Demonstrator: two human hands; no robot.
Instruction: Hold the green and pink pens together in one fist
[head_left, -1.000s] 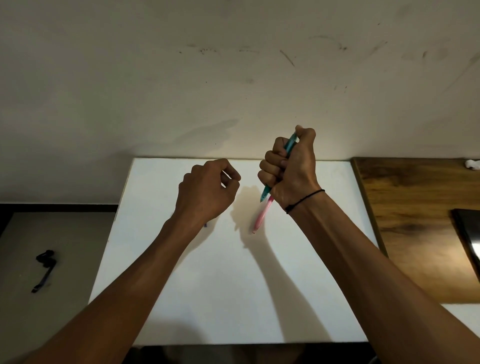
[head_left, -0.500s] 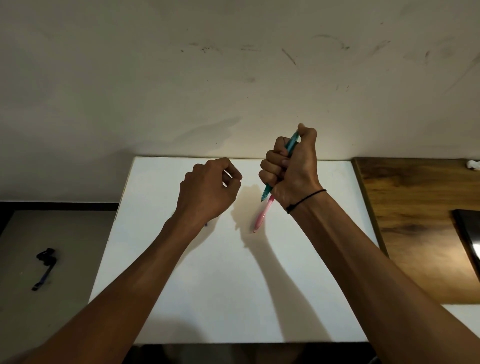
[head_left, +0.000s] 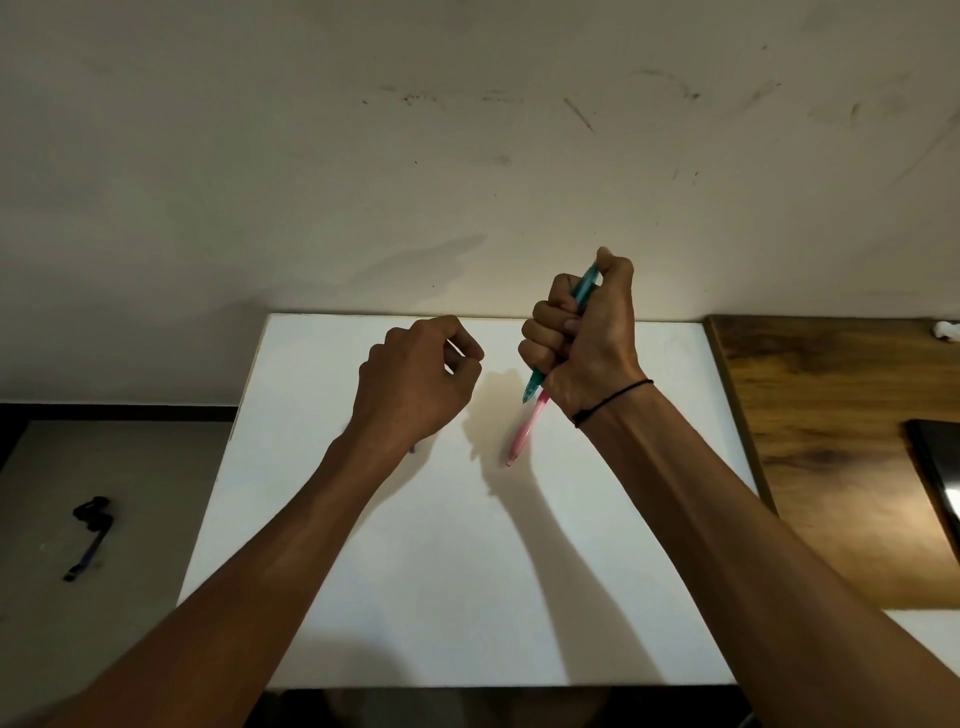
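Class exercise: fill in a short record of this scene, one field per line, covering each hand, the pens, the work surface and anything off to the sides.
Right hand: fist gripping a teal pen, thumb on its top end, tip pointing down
Left hand: fingers curled; whether it holds anything cannot be told
Pink pen: lying on the board below the right hand
Surface: white board against the wall
Wrist: black cord on the right wrist
Right side: wooden tabletop
Left side: dark strap-like item on the floor

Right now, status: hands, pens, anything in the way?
Right hand fisted round teal pen, held above the table. Left hand curled, seems to hold nothing. Pink pen on white board below right hand. Nothing between.
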